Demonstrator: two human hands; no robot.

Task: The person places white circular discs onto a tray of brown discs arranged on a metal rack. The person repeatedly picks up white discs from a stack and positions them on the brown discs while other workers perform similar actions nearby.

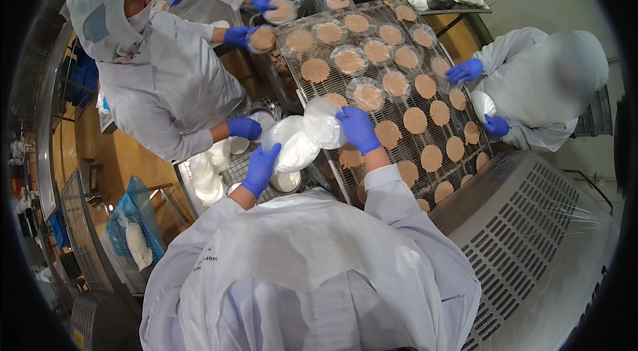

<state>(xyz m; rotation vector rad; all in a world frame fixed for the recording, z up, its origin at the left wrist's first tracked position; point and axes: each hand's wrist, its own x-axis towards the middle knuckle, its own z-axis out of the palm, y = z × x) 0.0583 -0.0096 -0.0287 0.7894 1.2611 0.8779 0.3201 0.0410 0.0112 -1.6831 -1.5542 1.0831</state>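
Observation:
My left hand (pixel 260 169), in a blue glove, grips a stack of thin white round sheets (pixel 290 146). My right hand (pixel 359 130), gloved in blue too, pinches the edge of a single translucent round sheet (pixel 323 126), which overlaps the stack. Just beyond and to the right of both hands runs a wire-mesh conveyor (pixel 399 112). Flat, round, pinkish-brown patties (pixel 415 120) lie on it in rows. Farther up the belt, many patties have clear round sheets about them, like the patty (pixel 367 96) past my right hand.
A wire rack (pixel 247 168) with white sheet piles (pixel 206 175) and round tins stands at left. Co-workers in white coats with blue gloves work along the far and left sides; another person (pixel 541 88) stands at right. A slotted metal cover (pixel 531 238) borders the near right.

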